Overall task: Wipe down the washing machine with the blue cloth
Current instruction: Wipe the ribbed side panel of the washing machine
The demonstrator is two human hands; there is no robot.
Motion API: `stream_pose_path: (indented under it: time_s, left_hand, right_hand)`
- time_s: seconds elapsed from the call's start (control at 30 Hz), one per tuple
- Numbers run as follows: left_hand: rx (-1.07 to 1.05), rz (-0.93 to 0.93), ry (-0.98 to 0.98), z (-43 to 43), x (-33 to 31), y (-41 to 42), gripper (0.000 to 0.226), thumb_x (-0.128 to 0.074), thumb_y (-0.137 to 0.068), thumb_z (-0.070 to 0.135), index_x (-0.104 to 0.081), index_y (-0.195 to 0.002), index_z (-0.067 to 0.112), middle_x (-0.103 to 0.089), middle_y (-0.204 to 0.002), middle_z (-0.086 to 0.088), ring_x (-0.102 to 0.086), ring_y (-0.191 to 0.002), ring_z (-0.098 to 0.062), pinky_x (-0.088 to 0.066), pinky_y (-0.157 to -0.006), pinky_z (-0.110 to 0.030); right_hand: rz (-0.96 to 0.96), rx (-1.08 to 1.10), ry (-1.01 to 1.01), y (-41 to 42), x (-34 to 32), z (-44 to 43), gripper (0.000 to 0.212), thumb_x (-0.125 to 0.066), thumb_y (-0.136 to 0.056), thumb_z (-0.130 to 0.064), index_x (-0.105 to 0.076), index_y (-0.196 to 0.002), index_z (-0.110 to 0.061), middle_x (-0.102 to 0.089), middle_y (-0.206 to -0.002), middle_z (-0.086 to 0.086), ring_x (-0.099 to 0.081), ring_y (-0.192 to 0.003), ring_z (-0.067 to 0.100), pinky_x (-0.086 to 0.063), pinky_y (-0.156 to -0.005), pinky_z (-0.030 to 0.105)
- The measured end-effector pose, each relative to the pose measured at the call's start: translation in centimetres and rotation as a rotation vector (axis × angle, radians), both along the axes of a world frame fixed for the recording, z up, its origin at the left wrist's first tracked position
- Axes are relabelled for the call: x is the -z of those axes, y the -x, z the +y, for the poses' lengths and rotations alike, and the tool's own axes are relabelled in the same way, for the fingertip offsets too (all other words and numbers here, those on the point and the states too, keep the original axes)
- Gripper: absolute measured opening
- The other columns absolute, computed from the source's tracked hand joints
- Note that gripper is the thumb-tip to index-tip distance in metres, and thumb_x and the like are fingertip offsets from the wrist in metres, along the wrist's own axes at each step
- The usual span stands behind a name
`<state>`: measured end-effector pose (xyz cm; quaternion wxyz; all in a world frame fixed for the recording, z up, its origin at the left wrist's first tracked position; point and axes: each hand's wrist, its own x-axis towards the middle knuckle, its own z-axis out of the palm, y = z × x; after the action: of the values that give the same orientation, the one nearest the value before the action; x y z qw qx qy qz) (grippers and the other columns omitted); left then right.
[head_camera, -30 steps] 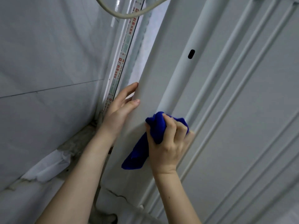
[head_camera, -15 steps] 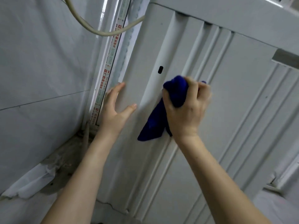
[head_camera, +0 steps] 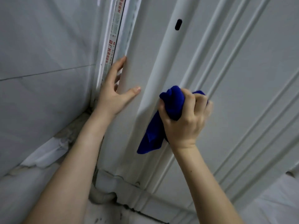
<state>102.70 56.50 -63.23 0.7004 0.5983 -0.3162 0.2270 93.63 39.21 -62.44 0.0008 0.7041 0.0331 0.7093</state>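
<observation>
Washing machine (head_camera: pixel 242 78): ribbed white panel, left edge close to tiled wall (head_camera: pixel 40 62). My left hand (head_camera: pixel 113 92) lies flat on that edge, fingers straight. My right hand (head_camera: pixel 184 120) grips the bunched blue cloth (head_camera: pixel 173 101) against a rib, its tail hanging below.

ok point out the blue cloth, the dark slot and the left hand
blue cloth (head_camera: pixel 152 136): head view, on its hanging tail
dark slot (head_camera: pixel 178 24): head view, on its middle
left hand (head_camera: pixel 111 97): head view, on its back
</observation>
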Motion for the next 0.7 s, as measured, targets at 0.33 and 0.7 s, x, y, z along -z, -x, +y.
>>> stream_pose_path:
  time_s: [0.33,0.7]
  left_hand:
    - [0.071,0.2,-0.145,1.0,5.2,-0.3,0.104,-0.083,-0.063,0.047,-0.025,-0.149,0.039,-0.042,-0.146,0.009,-0.05,-0.126,0.0,-0.045,-0.106,-0.025]
    - [0.058,0.369,-0.266,2.9,8.7,0.6,0.117,-0.085,-0.046,0.059,-0.028,-0.147,0.044,-0.039,-0.151,0.006,-0.042,-0.138,-0.02,-0.038,-0.115,-0.04]
  right_hand:
    - [0.104,-0.003,-0.121,1.0,14.0,1.1,0.043,-0.078,-0.083,-0.041,-0.065,-0.109,-0.009,-0.057,-0.102,0.007,-0.057,-0.076,0.034,-0.039,-0.077,0.039]
    - [0.484,-0.069,-0.39,5.6,23.3,4.7,0.041,-0.071,-0.082,-0.037,-0.062,-0.114,-0.014,-0.052,-0.106,0.002,-0.049,-0.087,0.025,-0.048,-0.076,0.043]
